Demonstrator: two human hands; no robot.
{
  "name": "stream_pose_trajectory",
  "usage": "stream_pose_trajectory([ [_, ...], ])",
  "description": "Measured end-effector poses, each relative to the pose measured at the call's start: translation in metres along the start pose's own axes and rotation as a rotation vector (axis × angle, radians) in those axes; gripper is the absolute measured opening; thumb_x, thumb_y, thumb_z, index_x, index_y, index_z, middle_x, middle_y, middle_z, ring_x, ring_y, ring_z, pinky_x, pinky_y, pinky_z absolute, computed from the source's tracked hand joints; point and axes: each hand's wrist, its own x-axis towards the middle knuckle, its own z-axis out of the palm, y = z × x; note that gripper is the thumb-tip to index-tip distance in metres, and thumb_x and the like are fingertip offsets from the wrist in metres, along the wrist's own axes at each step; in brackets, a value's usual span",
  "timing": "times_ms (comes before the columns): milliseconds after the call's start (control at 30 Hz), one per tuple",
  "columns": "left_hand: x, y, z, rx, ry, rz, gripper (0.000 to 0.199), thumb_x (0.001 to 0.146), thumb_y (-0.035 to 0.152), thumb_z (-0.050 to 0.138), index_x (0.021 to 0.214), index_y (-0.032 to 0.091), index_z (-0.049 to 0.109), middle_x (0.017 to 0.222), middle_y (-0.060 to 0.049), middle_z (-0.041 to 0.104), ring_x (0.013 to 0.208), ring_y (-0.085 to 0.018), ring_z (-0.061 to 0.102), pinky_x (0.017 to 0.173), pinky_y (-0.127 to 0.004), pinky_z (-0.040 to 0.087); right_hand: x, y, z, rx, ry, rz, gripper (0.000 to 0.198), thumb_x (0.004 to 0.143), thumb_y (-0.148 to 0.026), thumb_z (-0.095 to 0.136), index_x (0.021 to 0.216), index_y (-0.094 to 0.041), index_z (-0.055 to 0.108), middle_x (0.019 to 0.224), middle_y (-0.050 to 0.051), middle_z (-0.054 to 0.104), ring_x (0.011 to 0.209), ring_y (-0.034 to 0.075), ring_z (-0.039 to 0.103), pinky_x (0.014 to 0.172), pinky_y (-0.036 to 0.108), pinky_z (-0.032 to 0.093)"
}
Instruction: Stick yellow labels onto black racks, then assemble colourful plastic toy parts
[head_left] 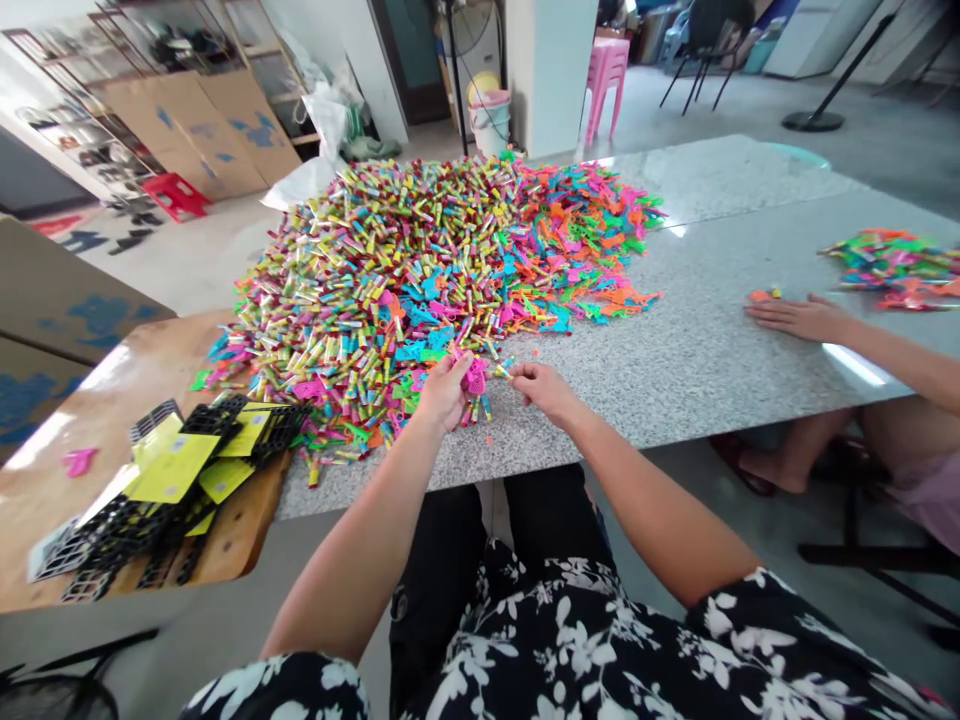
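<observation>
Apparently, the left hand (445, 394) was closed on a pink plastic piece (475, 374) while the right hand (546, 389), slightly apart, pinched a small tube (504, 369), both beside the heap (390, 240). The piece looked light, stiff and slick, best held by its broad body; the slim tube seemed prone to rolling, suiting a fingertip pinch.
</observation>
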Motion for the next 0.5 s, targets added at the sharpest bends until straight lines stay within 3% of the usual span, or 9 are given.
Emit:
stream_pose_trajectory([
  [100, -0.006, -0.008, 0.008, -0.011, -0.088, 0.03, 0.036, 0.081, 0.038, 0.09, 0.1, 0.019, 0.065, 0.09, -0.004, 0.079, 0.078, -0.017, 0.076, 0.061, -0.023, 0.057, -0.014, -0.008, 0.004, 0.518, 0.103, -0.036, 0.026, 0.08, -0.045, 0.076, 0.085, -0.022, 0.064, 0.067, -0.007, 0.053, 0.054, 0.01, 0.045, 0.051, 0.024, 0.047],
  [200, -0.011, -0.013, 0.017, 0.01, -0.121, 0.104, 0.039, 0.08, 0.043, 0.089, 0.099, 0.019, 0.065, 0.093, -0.005, 0.079, 0.078, -0.016, 0.074, 0.063, -0.025, 0.056, -0.022, -0.013, 0.009, 0.749, 0.174, -0.056, 0.029, 0.078, -0.045, 0.077, 0.086, -0.024, 0.058, 0.063, -0.009, 0.05, 0.05, 0.01, 0.043, 0.047, 0.024, 0.047],
  [333, -0.013, -0.017, 0.028, 0.032, -0.109, 0.172, 0.039, 0.081, 0.046, 0.088, 0.097, 0.019, 0.064, 0.09, -0.004, 0.078, 0.073, -0.015, 0.071, 0.064, -0.026, 0.054, -0.027, -0.014, 0.011, 0.807, 0.182, -0.073, 0.033, 0.076, -0.04, 0.08, 0.094, -0.024, 0.057, 0.076, -0.003, 0.071, 0.058, 0.012, 0.06, 0.053, 0.023, 0.052],
  [500, -0.012, -0.021, 0.03, 0.082, -0.086, 0.215, 0.036, 0.085, 0.045, 0.082, 0.102, 0.02, 0.063, 0.095, -0.005, 0.078, 0.079, -0.017, 0.072, 0.071, -0.029, 0.055, -0.033, -0.011, 0.011, 0.798, 0.151, -0.073, 0.031, 0.079, -0.04, 0.078, 0.099, -0.024, 0.059, 0.079, -0.003, 0.074, 0.058, 0.011, 0.062, 0.057, 0.025, 0.054],
])
